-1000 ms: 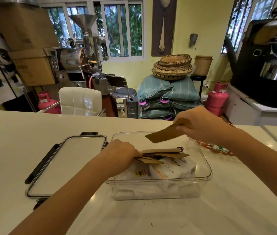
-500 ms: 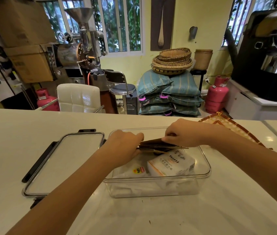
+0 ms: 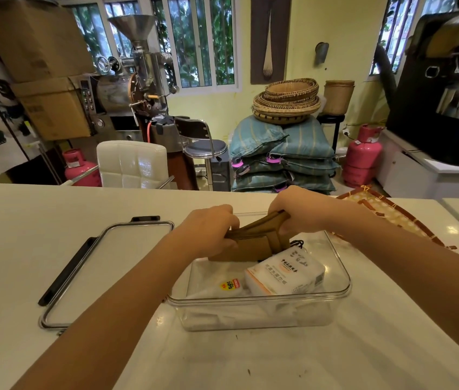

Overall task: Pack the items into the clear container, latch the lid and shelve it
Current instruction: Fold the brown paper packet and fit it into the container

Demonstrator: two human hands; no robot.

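Note:
A clear container [image 3: 259, 301] stands open on the white counter. Over its far half I hold a stack of brown cards [image 3: 253, 240] tilted on edge, my left hand [image 3: 211, 229] gripping its left end and my right hand [image 3: 298, 212] its right end. Black strings hang from the stack's right side. Inside the container lie a white tissue pack [image 3: 284, 274] with printed text and a flat white packet with a yellow sticker [image 3: 229, 285]. The clear lid with black latches [image 3: 101, 266] lies flat to the container's left.
A woven orange-patterned tray [image 3: 391, 215] rests on the counter behind my right forearm. A white padded chair [image 3: 132, 164] stands beyond the counter's far edge. Pink gas cylinders, stacked sacks, baskets and roasting machines fill the room behind.
My right hand brought its single brown card onto the stack in my left hand. Both hands now grip the stack together and have tipped it up on edge over the container.

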